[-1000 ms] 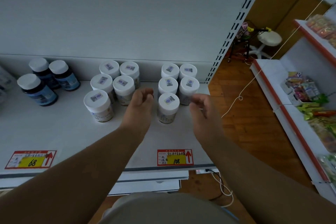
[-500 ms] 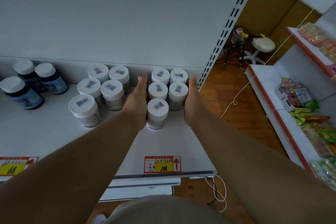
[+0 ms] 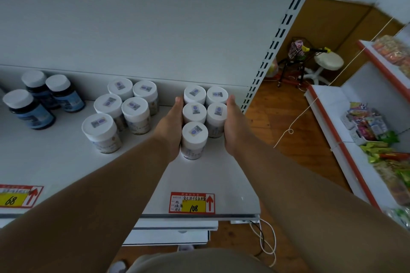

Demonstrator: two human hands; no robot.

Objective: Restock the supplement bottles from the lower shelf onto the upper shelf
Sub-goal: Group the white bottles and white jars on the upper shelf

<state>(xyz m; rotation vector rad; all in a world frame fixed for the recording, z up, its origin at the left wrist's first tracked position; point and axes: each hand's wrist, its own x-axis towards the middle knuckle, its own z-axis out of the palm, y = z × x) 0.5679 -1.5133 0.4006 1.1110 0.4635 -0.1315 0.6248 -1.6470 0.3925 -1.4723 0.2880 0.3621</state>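
Nearest, the front bottle (image 3: 194,139) of the white-capped cluster stands upright on the shelf (image 3: 213,184), between both wrists. Left hand (image 3: 170,122) lies flat along the cluster's left flank, fingers straight, touching the bottles. Right hand (image 3: 233,124) mirrors it on the right flank, equally near, fingers extended. Neither grips anything. Farther back, the rear pair (image 3: 206,95) stands near the back panel. Judgement: a squaring-up press.
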